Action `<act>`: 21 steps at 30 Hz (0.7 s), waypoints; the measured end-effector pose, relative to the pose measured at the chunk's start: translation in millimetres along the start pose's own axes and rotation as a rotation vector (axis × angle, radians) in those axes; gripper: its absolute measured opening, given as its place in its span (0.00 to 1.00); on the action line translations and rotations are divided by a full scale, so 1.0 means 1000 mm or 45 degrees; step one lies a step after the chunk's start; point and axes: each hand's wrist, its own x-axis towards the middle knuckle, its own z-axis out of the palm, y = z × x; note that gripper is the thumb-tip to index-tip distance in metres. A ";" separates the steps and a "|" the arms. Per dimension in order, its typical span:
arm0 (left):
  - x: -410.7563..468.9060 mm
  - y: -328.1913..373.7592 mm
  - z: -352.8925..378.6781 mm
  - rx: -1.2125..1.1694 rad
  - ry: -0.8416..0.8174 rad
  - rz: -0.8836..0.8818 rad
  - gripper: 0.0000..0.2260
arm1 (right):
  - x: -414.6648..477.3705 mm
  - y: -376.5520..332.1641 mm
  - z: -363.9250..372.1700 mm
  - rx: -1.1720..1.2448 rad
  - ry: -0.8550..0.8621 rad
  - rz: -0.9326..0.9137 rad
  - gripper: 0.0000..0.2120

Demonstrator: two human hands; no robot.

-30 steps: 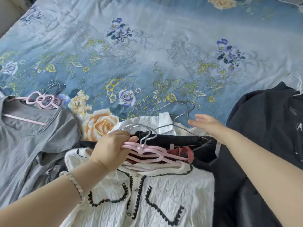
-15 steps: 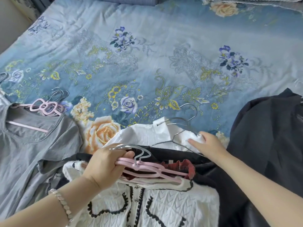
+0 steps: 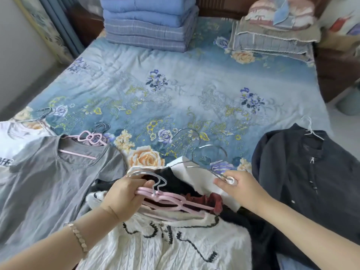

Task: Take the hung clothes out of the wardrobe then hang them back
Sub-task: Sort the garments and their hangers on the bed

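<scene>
– While crowded along near edge, wide open across mid-bed: bare floral bedspread (image 3: pixel 185 90) from clothes pile up to far end. Any squeeze at sides?

– Tight both sides. Grey tee (image 3: pixel 58 182) flat on L, w/ white tee (image 3: pixel 15 141) beyond it at L edge. Dark jacket (image 3: pixel 303 182) flat on R. Btwn them, ctr pile at near edge: white knit cardigan (image 3: pixel 165 246) w/ black trim nearest, then red ruffled piece (image 3: pixel 214 199), black garment (image 3: pixel 175 180), white shirt (image 3: pixel 202 178) furthest.

– Hands?

– L hand (image 3: pixel 124 193) low over pile, knuckles up, fingers curled round necks of pink hangers (image 3: pixel 175 201) plus one metal hook; bracelet (image 3: pixel 79 238) on wrist. R hand (image 3: pixel 243 190) just R of it, not touching, thumb and fingers pinching neck of wire hanger (image 3: pixel 210 146) over white shirt. Hook end out over bare bedspread.

– Room beyond?

– Folded blue quilts (image 3: pixel 150 22) stacked far L on bed, pillows (image 3: pixel 272 36) stacked far R, dark wood headboard (image 3: pixel 214 6) behind. Pale wall (image 3: pixel 19 55) along L side.
</scene>
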 end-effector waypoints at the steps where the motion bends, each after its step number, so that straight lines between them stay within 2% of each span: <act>1: -0.008 0.005 -0.013 0.005 0.023 0.031 0.10 | -0.007 -0.014 -0.002 0.003 0.052 0.007 0.20; 4: -0.033 0.018 -0.054 -0.108 0.042 0.150 0.24 | -0.023 -0.049 -0.011 -0.031 0.238 0.014 0.24; 5: -0.039 0.019 -0.065 -0.149 0.067 0.123 0.23 | -0.026 -0.059 -0.015 -0.055 0.282 -0.004 0.25; 7: -0.047 0.017 -0.078 -0.098 0.112 0.075 0.14 | -0.032 -0.070 -0.020 -0.049 0.323 -0.021 0.24; 11: -0.044 0.015 -0.082 -0.045 0.105 0.004 0.14 | -0.019 -0.063 -0.022 -0.029 0.353 0.049 0.19; 13: -0.038 0.012 -0.072 -0.050 0.061 0.009 0.18 | -0.003 -0.055 -0.019 -0.050 0.327 0.084 0.19; 17: -0.022 0.005 -0.038 -0.010 0.046 -0.009 0.20 | 0.042 -0.022 -0.024 0.002 0.381 0.206 0.22; 20: -0.004 0.000 -0.023 -0.051 0.068 -0.074 0.30 | 0.076 0.009 -0.040 -0.101 0.444 0.311 0.21; 21: 0.003 -0.002 -0.022 -0.051 0.071 -0.082 0.30 | 0.084 0.016 -0.045 -0.105 0.471 0.340 0.22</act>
